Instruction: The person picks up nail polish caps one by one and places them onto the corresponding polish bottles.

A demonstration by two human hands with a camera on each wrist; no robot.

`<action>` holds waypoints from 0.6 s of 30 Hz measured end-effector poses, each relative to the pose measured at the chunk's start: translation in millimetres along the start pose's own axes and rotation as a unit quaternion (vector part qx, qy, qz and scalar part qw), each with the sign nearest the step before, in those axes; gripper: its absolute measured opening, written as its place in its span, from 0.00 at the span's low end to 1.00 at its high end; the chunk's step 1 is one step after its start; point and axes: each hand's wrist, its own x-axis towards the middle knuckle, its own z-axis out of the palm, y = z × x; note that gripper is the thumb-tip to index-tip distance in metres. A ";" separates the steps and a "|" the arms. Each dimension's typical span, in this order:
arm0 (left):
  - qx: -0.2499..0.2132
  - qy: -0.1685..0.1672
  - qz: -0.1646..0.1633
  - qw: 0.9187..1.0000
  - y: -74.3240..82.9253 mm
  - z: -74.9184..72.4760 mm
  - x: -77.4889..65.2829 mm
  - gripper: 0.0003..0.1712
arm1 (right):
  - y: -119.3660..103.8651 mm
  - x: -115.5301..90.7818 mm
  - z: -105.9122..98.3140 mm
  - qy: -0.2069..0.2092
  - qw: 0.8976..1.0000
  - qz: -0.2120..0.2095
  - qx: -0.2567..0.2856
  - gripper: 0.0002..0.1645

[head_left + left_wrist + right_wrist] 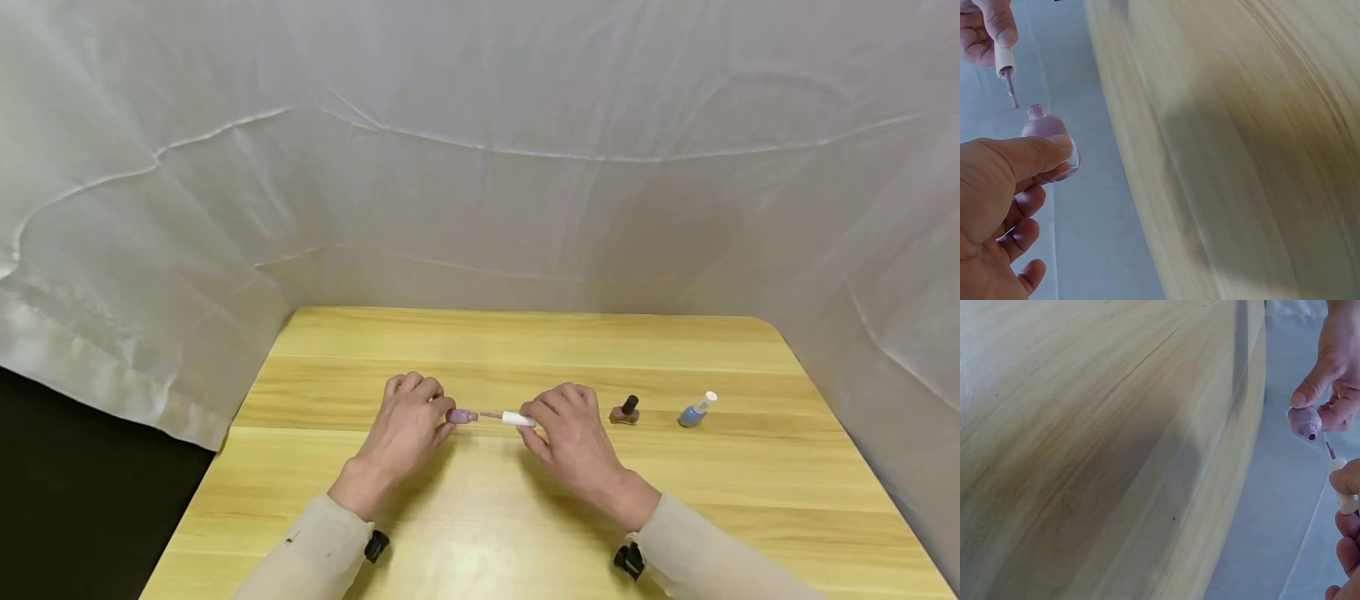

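Observation:
Between thumb and fingers my left hand [405, 425] pinches a small nail polish bottle [1047, 130] with lilac polish in it. Its neck is uncapped and points toward the other hand. My right hand [573, 437] pinches the white cap [518, 418], from which a thin polish-coated brush [491, 415] sticks out. In the head view the brush tip lies just short of the bottle's mouth, in line with it. Both wrist views show a gap between tip and neck.
Right of my right hand, a brownish polish bottle with a black cap [625, 411] stands on the wooden table [480, 508]. Further right stands a blue polish bottle with a white cap [697, 410]. A pale curtain [480, 217] hangs behind and beside the table.

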 end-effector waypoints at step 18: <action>0.001 -0.009 0.000 1.000 4.6 -4.7 -2.4 0.10 | -5.2 -1.4 2.4 0.005 1.000 -0.015 -0.007 0.10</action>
